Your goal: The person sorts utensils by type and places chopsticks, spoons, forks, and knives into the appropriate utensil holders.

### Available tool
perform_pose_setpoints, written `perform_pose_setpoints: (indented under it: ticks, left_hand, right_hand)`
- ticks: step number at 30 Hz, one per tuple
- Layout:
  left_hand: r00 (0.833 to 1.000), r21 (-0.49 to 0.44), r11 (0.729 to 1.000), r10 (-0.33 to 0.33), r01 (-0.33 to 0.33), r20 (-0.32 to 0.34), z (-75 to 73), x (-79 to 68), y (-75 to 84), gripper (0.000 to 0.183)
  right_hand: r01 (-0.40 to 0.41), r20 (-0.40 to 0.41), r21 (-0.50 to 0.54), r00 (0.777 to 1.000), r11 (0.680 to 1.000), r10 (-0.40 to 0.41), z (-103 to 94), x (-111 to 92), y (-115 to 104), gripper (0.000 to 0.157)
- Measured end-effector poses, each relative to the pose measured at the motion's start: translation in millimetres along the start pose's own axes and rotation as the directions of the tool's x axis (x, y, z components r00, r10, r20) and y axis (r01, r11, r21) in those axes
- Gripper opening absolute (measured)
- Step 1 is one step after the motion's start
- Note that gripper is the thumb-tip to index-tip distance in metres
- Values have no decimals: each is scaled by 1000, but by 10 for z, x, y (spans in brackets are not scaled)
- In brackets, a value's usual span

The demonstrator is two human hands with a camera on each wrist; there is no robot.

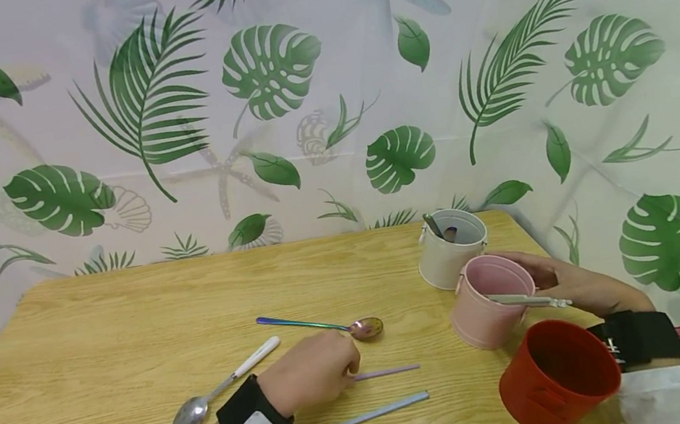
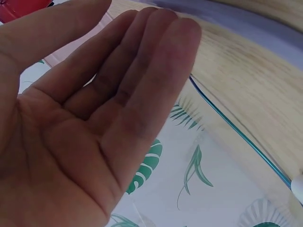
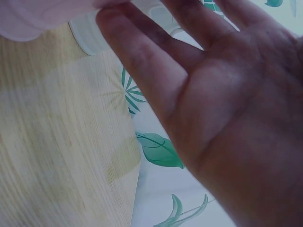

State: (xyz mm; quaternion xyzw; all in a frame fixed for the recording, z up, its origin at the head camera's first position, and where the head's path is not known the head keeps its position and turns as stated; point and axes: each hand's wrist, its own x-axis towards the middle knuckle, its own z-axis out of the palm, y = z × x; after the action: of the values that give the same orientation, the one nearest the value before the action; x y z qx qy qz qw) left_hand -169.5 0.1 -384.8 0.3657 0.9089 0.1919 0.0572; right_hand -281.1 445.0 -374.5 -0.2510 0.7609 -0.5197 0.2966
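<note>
My left hand (image 1: 314,373) is low over the table, its fingers reaching the end of a thin lilac stick (image 1: 387,372). In the left wrist view its fingers lie together, slightly bent, with the thumb apart and nothing visible between them. At the right, my right hand (image 1: 564,281) holds a pink bucket (image 1: 486,315) from its far right side; some fingers are hidden behind it. The right wrist view has the fingers against the bucket's lower part. A utensil with a pale handle (image 1: 527,299) sticks out over the pink rim.
A white bucket (image 1: 443,262) with utensils inside stands behind the pink one. A red bucket (image 1: 541,387) is beside my right forearm. A rainbow-coloured spoon (image 1: 365,328), a white-handled spoon (image 1: 191,416) and a pale blue stick (image 1: 370,416) lie around my left hand.
</note>
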Motion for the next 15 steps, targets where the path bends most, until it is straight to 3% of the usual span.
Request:
perform_pose_setpoints:
  ticks: [15]
  left_hand:
    - [999, 20, 999, -43, 43, -9, 99, 5, 3, 17]
  right_hand:
    - [11, 1, -33, 1000, 999, -11, 3, -5, -17, 78]
